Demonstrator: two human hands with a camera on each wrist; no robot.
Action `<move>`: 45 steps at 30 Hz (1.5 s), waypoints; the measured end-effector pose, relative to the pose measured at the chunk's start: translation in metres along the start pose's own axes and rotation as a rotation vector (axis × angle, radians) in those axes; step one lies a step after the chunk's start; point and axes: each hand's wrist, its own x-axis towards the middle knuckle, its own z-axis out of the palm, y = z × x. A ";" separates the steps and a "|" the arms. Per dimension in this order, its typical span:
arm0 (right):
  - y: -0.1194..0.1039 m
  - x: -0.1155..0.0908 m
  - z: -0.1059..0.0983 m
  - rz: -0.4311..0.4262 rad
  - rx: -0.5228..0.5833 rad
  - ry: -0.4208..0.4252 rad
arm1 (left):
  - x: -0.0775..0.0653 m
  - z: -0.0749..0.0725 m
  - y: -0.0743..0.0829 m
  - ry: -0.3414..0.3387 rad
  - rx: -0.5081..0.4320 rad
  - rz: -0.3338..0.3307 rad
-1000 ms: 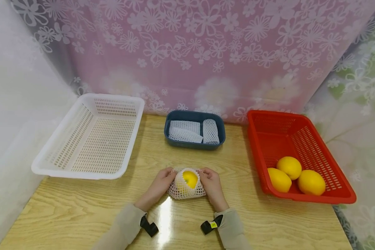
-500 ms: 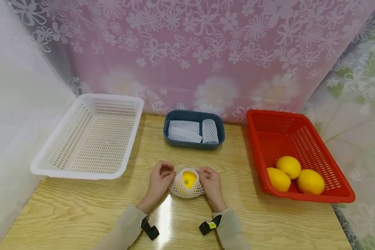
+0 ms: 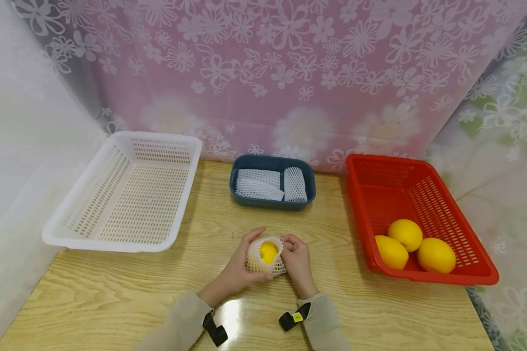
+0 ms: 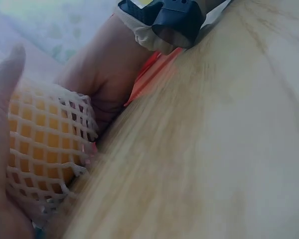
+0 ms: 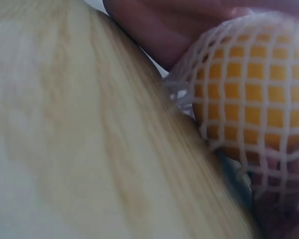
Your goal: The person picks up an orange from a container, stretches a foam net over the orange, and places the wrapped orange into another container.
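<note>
A round yellow fruit [image 3: 268,252] sits in a white foam net sleeve [image 3: 254,262] at the front middle of the table, its top showing through the net's opening. My left hand [image 3: 238,271] cups the netted fruit from the left, with the thumb along the near side and fingers round the far side. On the right, my right hand [image 3: 298,262] pinches the edge of the net between thumb and curled fingers. The right wrist view shows the net [image 5: 245,82] stretched over the fruit, close to the wooden table [image 5: 84,124].
Three more yellow fruits [image 3: 436,255] lie in a red basket [image 3: 355,195] on the right. A blue tub [image 3: 272,204] at the back holds folded foam nets [image 3: 295,184]. A white basket [image 3: 182,204] stands at left. Behind the table hangs a pink flowered cloth [image 3: 246,87].
My left hand has let go of the net's left edge, lifted off, and come round the netted fruit. My right hand keeps its pinch on the right edge.
</note>
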 end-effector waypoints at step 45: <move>0.025 0.002 -0.001 -0.381 -0.012 -0.097 | -0.003 -0.001 0.005 0.153 0.128 -0.120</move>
